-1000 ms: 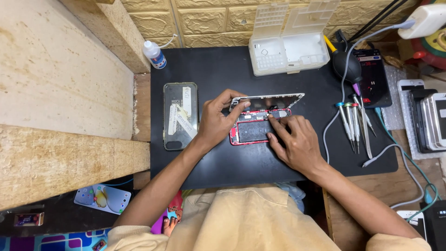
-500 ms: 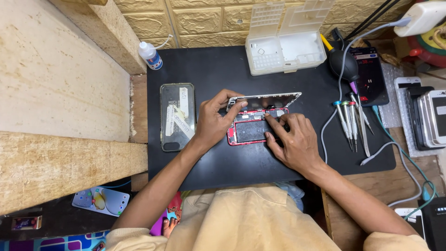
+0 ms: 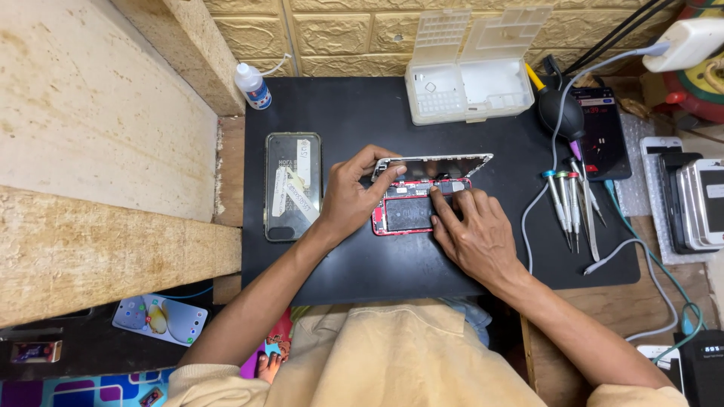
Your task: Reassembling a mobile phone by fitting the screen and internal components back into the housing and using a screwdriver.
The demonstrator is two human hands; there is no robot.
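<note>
The left hand (image 3: 348, 197) pinches the lifted screen (image 3: 434, 163) of an opened red phone (image 3: 403, 215). The right hand (image 3: 475, 234), fingers spread, presses on its insides, on the black mat (image 3: 362, 113)

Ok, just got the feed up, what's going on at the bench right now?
A person is working on an opened red phone lying on a black mat. The left hand props the lifted screen at its edge, while the right hand presses its fingertips into the upper part of the phone's inside. Another phone with taped strips lies to the left; screwdrivers lie untouched to the right.
</note>
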